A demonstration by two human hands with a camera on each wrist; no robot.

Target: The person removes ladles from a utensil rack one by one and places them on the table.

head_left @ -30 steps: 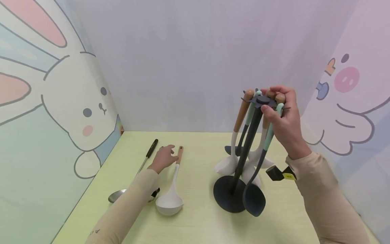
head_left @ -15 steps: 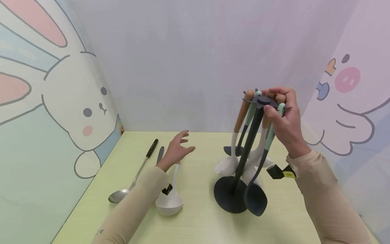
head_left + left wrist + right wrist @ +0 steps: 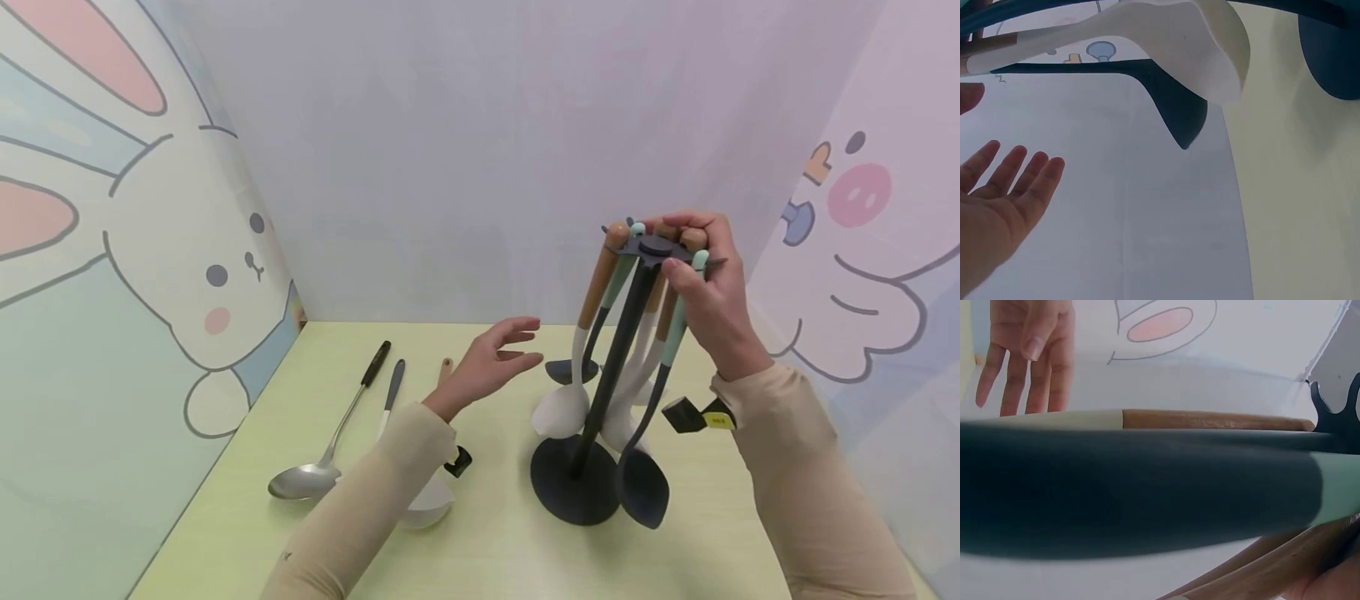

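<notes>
My right hand [image 3: 712, 292] grips the top of a dark utensil stand [image 3: 619, 346], thumb on the hook rim. Several utensils hang from the stand. Among them are a white ladle [image 3: 561, 412] with a wooden handle, a dark ladle [image 3: 643, 492] with a mint handle, and a smaller dark utensil [image 3: 572, 371] at the back. Just left of these hangs my left hand [image 3: 487, 367], its fingers extended and holding nothing. In the left wrist view its fingers [image 3: 1038, 181] spread apart from the hanging utensils. Close across the right wrist view runs a dark utensil [image 3: 1147, 494], hiding much behind it.
On the left of the pale table [image 3: 495, 542] lie a metal ladle [image 3: 306, 481] with a black handle, a grey-handled utensil [image 3: 395, 383], and a white ladle [image 3: 429, 502] partly covered by my left sleeve. A plain wall [image 3: 450, 167] closes the back; printed side walls flank the table.
My left hand has moved right, from over the lying utensils to beside the stand, fingers extended. The right hand keeps its grip; stand and hanging utensils have shifted slightly right.
</notes>
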